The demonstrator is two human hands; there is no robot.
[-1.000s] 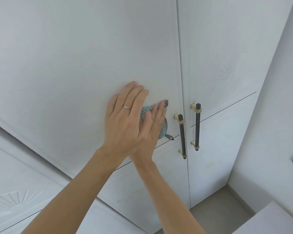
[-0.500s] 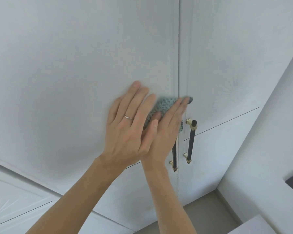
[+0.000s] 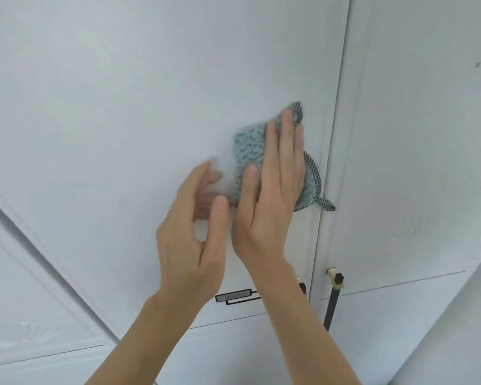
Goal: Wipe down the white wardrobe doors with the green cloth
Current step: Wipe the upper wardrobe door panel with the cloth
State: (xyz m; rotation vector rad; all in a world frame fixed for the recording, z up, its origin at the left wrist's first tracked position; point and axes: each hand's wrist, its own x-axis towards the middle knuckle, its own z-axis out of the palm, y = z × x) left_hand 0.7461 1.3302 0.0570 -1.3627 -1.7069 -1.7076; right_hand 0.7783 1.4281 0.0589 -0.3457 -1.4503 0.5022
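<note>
Near the door's right edge, the right hand [image 3: 272,195] presses the green cloth [image 3: 250,151] flat with straight fingers; left hand [image 3: 189,245] beside it, fingers loose, holding nothing; bare wardrobe door [image 3: 109,107] spreads leftward

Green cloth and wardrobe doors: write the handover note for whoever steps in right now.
Right hand: flat, fingers straight, pressing the green cloth against the left wardrobe door, near the seam between the doors.
Left hand: loose and blurred beside the cloth, holding nothing.
Right wardrobe door: a small dark speck shows high up.
Done: cannot tell how much has been wiped.
Left: carry on over the left door, then the right door and around the handles.
</note>
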